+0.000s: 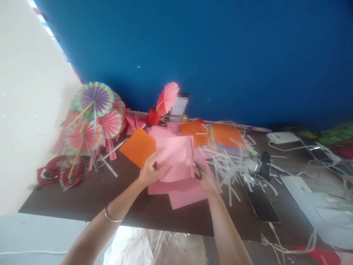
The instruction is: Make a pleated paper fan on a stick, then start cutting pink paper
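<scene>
My left hand [151, 170] grips the left side of a pink paper sheet [175, 156], fingers lying over its face. At the sheet's right edge, my right hand [206, 180] is closed around a pair of scissors [198, 171] with a dark handle. Their blades run along that edge, too blurred to tell whether they are apart. More pink sheets [184, 197] lie loosely stacked under both hands. An orange square of paper [140, 147] rests just left of the held sheet.
Folded paper fans [96, 99] cluster at the left, near a red cup [153, 117] holding a pink fan [168, 97]. White paper strips [226, 169] are heaped at the right, by a phone [260, 200] on a cable. Orange paper [227, 134] lies behind. A blue wall [206, 55] backs the table.
</scene>
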The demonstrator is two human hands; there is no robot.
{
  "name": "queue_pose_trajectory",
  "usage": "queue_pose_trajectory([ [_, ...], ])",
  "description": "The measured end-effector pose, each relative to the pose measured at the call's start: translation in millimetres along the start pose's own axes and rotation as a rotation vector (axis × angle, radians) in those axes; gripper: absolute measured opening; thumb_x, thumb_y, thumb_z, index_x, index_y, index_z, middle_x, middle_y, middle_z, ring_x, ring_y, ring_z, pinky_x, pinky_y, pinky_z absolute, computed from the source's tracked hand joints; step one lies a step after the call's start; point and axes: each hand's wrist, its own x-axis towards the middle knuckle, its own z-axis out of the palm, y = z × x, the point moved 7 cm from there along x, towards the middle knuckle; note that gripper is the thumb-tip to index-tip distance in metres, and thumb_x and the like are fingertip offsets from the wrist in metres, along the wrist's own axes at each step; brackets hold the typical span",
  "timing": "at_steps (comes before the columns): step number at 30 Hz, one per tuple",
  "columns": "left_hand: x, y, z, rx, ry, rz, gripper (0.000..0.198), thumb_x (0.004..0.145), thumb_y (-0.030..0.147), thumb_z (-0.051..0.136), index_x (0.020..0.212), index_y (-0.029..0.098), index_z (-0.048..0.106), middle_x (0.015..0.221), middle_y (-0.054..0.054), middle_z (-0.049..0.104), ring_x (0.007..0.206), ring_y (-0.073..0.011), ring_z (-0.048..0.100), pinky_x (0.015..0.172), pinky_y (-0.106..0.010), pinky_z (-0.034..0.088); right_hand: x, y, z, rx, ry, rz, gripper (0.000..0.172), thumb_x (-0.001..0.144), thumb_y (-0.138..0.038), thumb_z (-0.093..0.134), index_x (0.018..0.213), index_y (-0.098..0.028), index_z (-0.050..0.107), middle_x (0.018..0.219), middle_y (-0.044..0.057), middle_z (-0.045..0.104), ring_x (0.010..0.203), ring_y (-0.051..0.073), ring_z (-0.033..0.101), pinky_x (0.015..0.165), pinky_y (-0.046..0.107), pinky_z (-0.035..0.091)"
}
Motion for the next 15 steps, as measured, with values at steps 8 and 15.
queue_pose_trajectory([
  [8, -0.4, 1.1, 1.8, -0.042, -0.034, 0.031, 0.049, 0.069, 0.033, 0.069, 0.115, 0.019, 0.058, 0.116, -0.01, 0.061, 0.11, -0.024, 0.057, 0.097, -0.039, 0.045, 5.8, 29.7, -15.6, 0.018, 0.147, 0.038, 0.041, 0.065, -0.059, 0.061, 0.081, -0.021, 0.065, 0.087, 0.003, 0.062, 0.087, 0.022, 0.056, 0.076, 0.032, 0.042],
  [15, -0.1, 0.4, 1.2, -0.031, -0.054, 0.028, 0.049, 0.07, 0.032, 0.069, 0.115, 0.019, 0.058, 0.119, -0.009, 0.06, 0.115, -0.0245, 0.053, 0.098, -0.038, 0.044, 6.2, 35.5, -14.9, 0.031, 0.115, 0.081, 0.047, 0.064, -0.06, 0.062, 0.089, -0.021, 0.066, 0.099, 0.006, 0.063, 0.098, 0.027, 0.055, 0.082, 0.036, 0.043],
])
